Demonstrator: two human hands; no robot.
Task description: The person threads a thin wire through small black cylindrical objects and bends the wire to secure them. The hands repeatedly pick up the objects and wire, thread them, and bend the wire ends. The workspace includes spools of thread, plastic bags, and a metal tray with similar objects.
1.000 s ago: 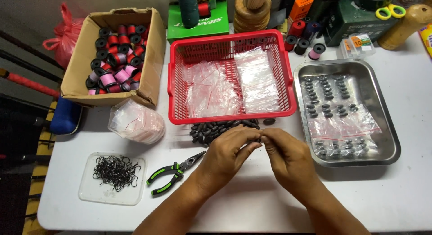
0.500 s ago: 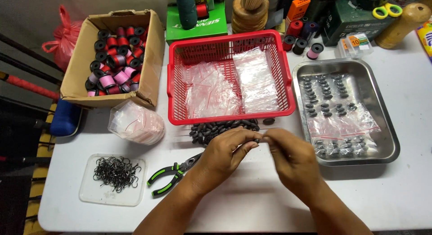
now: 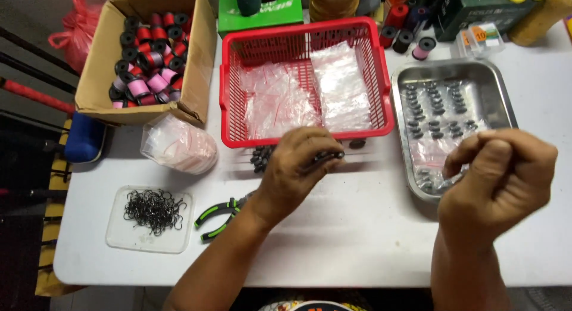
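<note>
A: What's the work surface like?

B: A white table (image 3: 357, 227), crowded along the back. Far left stands a cardboard box (image 3: 196, 61) of black, red and pink thread spools, with a red plastic bag (image 3: 74, 28) behind it. In the middle sits a red mesh basket (image 3: 384, 78) holding clear plastic bags, and to the right a steel tray (image 3: 497, 90) with rows of small dark weights under plastic film. Past the table's left edge the floor is dark, with a blue object (image 3: 83, 138) by the corner.

A: And nearer the person?

B: A clear lid (image 3: 119, 242) heaped with black hooks lies at the front left, green-handled pliers (image 3: 217, 215) just beside it, and a bundle of clear bags (image 3: 179, 145) near the box. A pile of small dark sinkers (image 3: 262, 157) lies just in front of the basket.

A: What do the hands hold?

B: The left hand (image 3: 295, 174) is over that pile, fingers closed on a small dark sinker (image 3: 329, 158) at its fingertips. Its long axis runs roughly left to right, the free end pointing right, toward the tray. The right hand (image 3: 500, 177) is raised over the tray's near corner, curled into a loose fist with thumb and forefinger pinched together. It may be pinching a fine line, but the view is too coarse to tell.

A: Are the hands close?

B: No, well apart, with bare table between them.
</note>
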